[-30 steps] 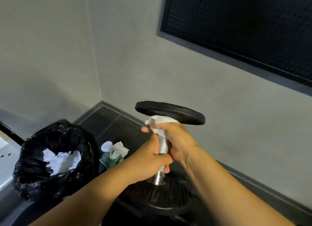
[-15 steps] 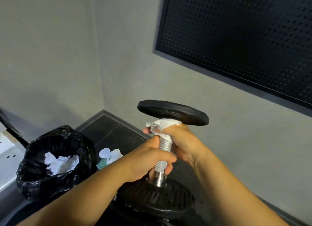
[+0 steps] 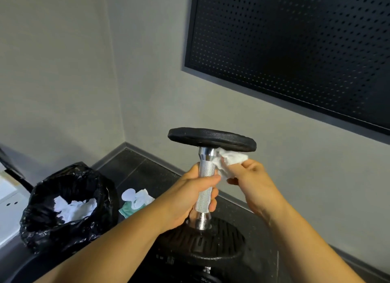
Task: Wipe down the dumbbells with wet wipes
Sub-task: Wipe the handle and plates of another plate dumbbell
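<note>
One dumbbell (image 3: 211, 139): upright, wet wipe (image 3: 230, 159) at handle (image 3: 207, 169) top.
Left hand (image 3: 190, 196): fingers curled round handle.
Right hand (image 3: 253, 183): fingertips pinch wet wipe.
Remaining: lower handle, plates, probably.

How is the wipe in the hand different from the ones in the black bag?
The wipe is pinched by the right hand against the dumbbell's neck; the bag wipes lie loose in the black bag. The wipe is one wad; the bag wipes make a heap. Both are white and crumpled.
</note>
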Demonstrator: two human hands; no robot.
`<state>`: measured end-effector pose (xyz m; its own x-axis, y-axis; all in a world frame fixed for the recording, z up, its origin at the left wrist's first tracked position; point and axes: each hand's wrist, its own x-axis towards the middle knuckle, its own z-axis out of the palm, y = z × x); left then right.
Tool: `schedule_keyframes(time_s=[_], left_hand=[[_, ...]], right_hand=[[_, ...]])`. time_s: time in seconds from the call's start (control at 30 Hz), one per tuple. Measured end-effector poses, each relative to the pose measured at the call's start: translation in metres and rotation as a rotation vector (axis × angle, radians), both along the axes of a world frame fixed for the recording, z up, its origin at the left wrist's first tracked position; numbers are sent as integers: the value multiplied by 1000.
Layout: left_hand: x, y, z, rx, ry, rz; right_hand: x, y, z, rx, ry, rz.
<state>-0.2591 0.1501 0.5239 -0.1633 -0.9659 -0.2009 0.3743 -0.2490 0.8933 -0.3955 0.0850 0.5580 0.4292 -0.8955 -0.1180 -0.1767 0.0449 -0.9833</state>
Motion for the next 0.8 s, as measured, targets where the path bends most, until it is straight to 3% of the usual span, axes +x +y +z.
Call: schedule_keyframes(time_s=[0.13,0.23,0.33,0.47,0.5,0.63,0.8], left_hand=[[-3,0,1,69,-39,71],[-4,-4,1,75,-93,159],[-9,-11,1,40,-166,250],[-18,-20,-1,21,-192,336],[-19,-22,-2,24,-206,345],[-14,-25,0,42,-195,326],[-5,-24,7,53,7,236]], right_hand=[[-28,2,13,-155,172,-46],[-48,5,15,-168,405,190],[-42,15,14,-128,506,411],[-10,20,-1,-322,1043,595],[-4,18,-4,-312,1071,564],[1,-1,-14,24,651,481],[0,-16,-20,173,527,560]])
